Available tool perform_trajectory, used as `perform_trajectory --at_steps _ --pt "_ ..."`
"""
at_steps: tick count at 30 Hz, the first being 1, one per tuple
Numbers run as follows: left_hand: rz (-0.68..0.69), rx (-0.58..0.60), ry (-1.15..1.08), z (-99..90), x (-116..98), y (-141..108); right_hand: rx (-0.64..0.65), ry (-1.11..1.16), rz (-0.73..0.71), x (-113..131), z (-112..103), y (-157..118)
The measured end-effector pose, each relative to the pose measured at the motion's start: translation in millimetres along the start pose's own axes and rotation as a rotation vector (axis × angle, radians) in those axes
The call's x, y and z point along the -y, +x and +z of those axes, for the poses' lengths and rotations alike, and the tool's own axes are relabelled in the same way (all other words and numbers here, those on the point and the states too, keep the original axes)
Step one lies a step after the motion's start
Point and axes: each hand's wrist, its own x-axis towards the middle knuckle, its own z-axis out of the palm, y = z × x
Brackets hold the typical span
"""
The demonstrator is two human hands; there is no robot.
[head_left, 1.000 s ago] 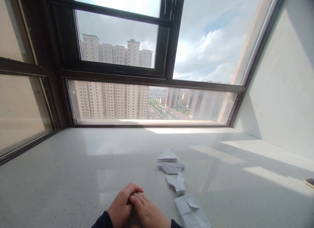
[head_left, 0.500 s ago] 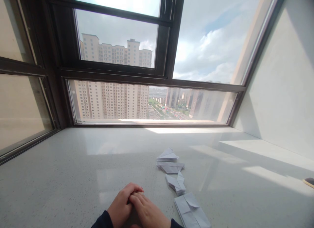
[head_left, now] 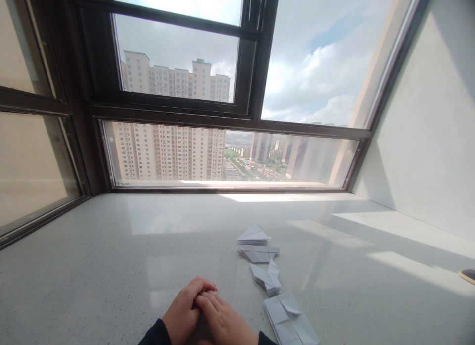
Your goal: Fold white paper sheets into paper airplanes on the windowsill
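At the bottom centre my left hand (head_left: pixel 183 308) and my right hand (head_left: pixel 227 316) are clasped together over the pale sill. The fingers of the left curl over against the fingertips of the right, and both hands are closed. No object shows between them, though the undersides of the palms are out of sight. Just right of my right hand lies a squarish pad of folded white paper (head_left: pixel 290 319). Beyond it are a smaller folded paper piece with a raised point (head_left: pixel 267 277), a flat-topped folded piece (head_left: pixel 257 253) and a triangular folded piece (head_left: pixel 254 233).
The speckled white sill (head_left: pixel 92 266) runs up to a dark-framed window (head_left: pixel 174 112), with tall buildings outside. A white wall (head_left: pixel 434 137) closes off the right side. A small dark object with a tan edge (head_left: pixel 468 275) sits at the far right. Sunlight stripes the sill.
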Motion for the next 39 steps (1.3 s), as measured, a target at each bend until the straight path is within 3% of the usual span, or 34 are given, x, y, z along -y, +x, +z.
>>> perform_trajectory --at_steps 39 --pt "-0.048 0.005 -0.008 -0.8 -3.0 -0.3 0.001 -0.027 0.005 2.1 -1.3 -0.1"
